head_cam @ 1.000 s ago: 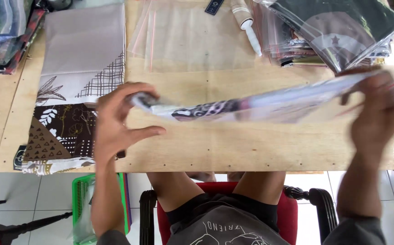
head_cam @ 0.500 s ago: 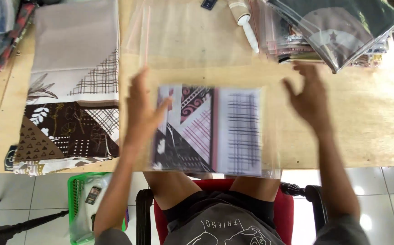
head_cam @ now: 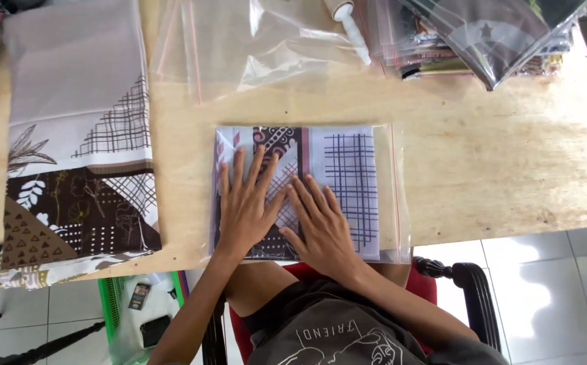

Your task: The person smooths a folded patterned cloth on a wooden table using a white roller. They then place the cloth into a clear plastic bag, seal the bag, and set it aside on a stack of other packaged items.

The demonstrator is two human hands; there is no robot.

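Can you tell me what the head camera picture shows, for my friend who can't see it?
Two hands, the left hand and right hand, press flat on a folded patterned cloth in a clear bag on a wooden table. A stack of folded cloth lies to the left, empty clear bags behind.

A flat clear plastic bag (head_cam: 310, 192) lies at the table's near edge, rectangular, holding folded cloth in white, brown and pink with a dark grid pattern; a thin red strip runs down its 3 o'clock side, and both hands rest flat on it. At its 12 o'clock lies a loose heap of empty clear bags (head_cam: 253, 44), crinkled, with red edge lines. At 1 o'clock sits a stack of filled clear packages (head_cam: 483, 34), dark cloth inside. At 8 o'clock, below the table, a small rectangular label (head_cam: 138, 295) shows on a whitish bag.
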